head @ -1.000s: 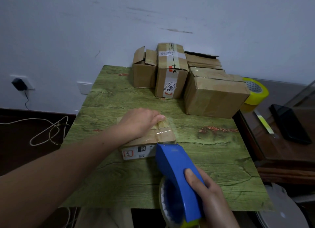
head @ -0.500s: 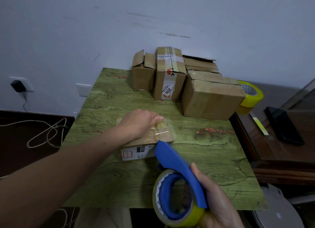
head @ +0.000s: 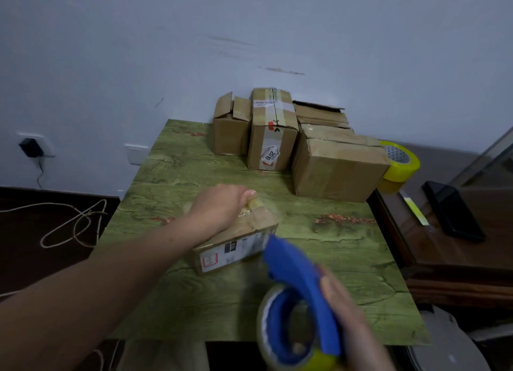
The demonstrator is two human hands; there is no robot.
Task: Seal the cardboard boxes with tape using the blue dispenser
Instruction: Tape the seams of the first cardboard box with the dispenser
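My left hand (head: 222, 206) lies palm-down on the box (head: 236, 248), fingers curled over its far edge, holding it flat near the middle of the table (head: 347, 273). My right hand (head: 349, 323) grips the dispenser (head: 299, 281) by its blue handle. The roll faces me and the nose points at the box's near right corner, just beside it. Clear tape wraps the box's right end. The dispenser is blurred, so I can't tell whether its nose touches the cardboard or whether a strip runs from it to the box.

I judge this as mid-wrap on the one box: a band is on and the tool is placed either to cut it off or to lay another. The next move calls for planting the nose firmly on the cardboard. Then I'd draw the tape along the seam under tension while the left hand pins the box so it doesn't slide or tip. The left fingers should stay out of the tape's path.

The back boxes (head: 338, 168) stand against the wall. The leftmost has its flaps up, so there looks to be more sealing to do. A yellow roll (head: 399, 162) sits just right of them.
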